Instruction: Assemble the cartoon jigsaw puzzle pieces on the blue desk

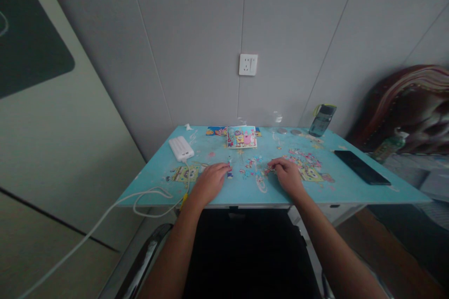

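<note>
My left hand (210, 181) rests on the light blue table (351, 187), its fingers curled beside a small puzzle piece (229, 174). A little to its right, my right hand (286, 174) lies with fingertips pinched on a small puzzle piece (271, 167). Several loose puzzle pieces (250, 167) are scattered between the hands. A partly joined patch of puzzle (308, 166) sits just right of my right hand. The picture box (241, 137) stands at the table's back middle.
A white power bank (181, 148) lies at the back left, its white cable (150, 196) looping off the front edge. A black phone (361, 167) lies at the right. A dark bottle (322, 120) stands at the back by the wall; a socket (248, 64) is above.
</note>
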